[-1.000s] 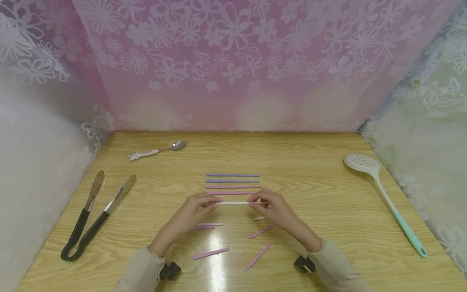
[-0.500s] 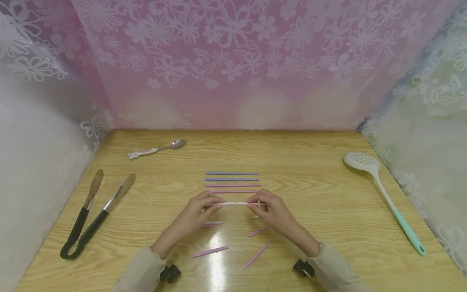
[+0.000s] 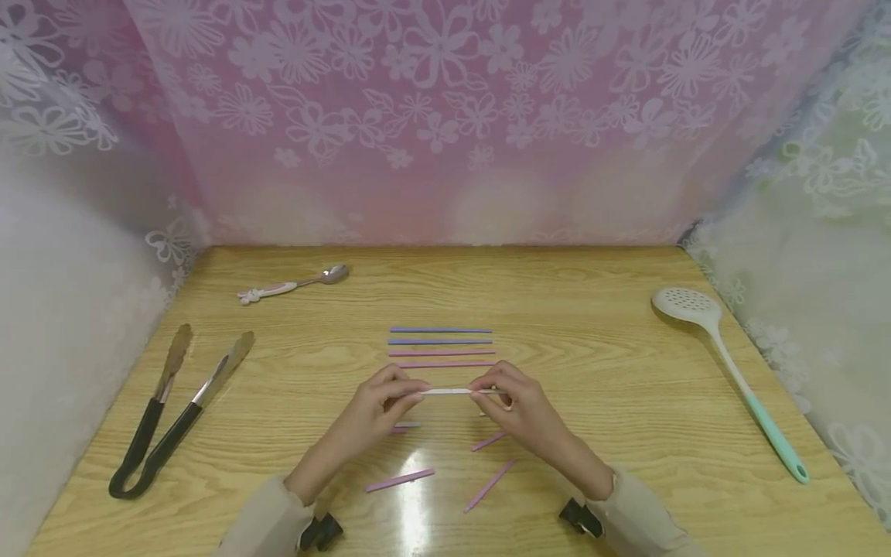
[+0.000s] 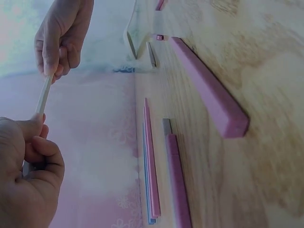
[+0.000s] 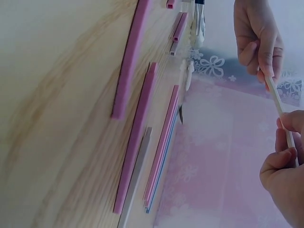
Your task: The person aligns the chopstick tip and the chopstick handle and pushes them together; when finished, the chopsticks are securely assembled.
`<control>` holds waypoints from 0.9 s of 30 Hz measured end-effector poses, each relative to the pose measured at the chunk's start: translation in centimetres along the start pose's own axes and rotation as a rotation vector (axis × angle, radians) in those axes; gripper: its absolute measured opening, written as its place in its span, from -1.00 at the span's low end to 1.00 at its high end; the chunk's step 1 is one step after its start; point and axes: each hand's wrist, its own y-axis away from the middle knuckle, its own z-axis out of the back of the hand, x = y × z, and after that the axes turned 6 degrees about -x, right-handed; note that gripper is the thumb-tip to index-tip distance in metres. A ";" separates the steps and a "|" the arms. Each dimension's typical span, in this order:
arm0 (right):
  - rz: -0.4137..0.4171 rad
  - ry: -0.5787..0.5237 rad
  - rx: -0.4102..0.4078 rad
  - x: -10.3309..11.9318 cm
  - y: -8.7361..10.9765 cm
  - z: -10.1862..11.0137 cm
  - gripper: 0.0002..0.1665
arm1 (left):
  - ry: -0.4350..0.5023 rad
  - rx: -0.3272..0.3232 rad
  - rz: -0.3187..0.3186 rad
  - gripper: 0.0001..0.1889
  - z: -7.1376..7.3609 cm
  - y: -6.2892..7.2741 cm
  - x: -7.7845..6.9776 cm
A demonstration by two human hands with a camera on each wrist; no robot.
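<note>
A slim white chopstick (image 3: 448, 391) is held level above the table between my two hands, with a faint joint line near its middle. My left hand (image 3: 372, 404) pinches its left part between thumb and fingers; my right hand (image 3: 524, 404) pinches the right part. Both its ends are largely hidden by the fingers. In the left wrist view the chopstick (image 4: 43, 97) runs straight from hand to hand. Just beyond the hands lie two blue chopsticks (image 3: 440, 341) and two pink chopsticks (image 3: 442, 353), side by side.
Short pink chopstick pieces (image 3: 400, 480) lie nearer me, and a pink piece (image 5: 137, 137) and a pale piece (image 5: 135, 180) show in the right wrist view. Tongs (image 3: 156, 433) lie at left, a spoon (image 3: 292, 286) at back left, a slotted skimmer (image 3: 731, 371) at right.
My left hand has shifted slightly right along the white chopstick, so less of it shows between the hands. The right hand stays nearly in place. The things on the table lie as before.
</note>
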 end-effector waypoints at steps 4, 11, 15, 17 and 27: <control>0.030 0.009 -0.020 0.3 -0.1 -0.3 -0.77 | -0.014 -0.039 -0.043 -0.83 0.1 0.0 -0.1; 0.023 0.030 -0.019 0.1 0.0 -0.6 -0.81 | -0.044 -0.051 -0.030 -0.84 -0.1 -0.2 -0.1; 0.010 0.034 0.025 -0.3 -0.2 -0.5 -0.79 | -0.054 -0.025 0.042 -0.83 0.0 -0.2 0.1; -0.001 0.028 0.062 -0.5 -0.4 -0.3 -0.77 | -0.062 -0.012 0.083 -0.82 0.1 -0.2 0.2; -0.120 0.007 0.177 -1.7 -0.1 -0.1 -0.65 | -0.089 0.014 0.179 -0.77 0.8 0.2 1.2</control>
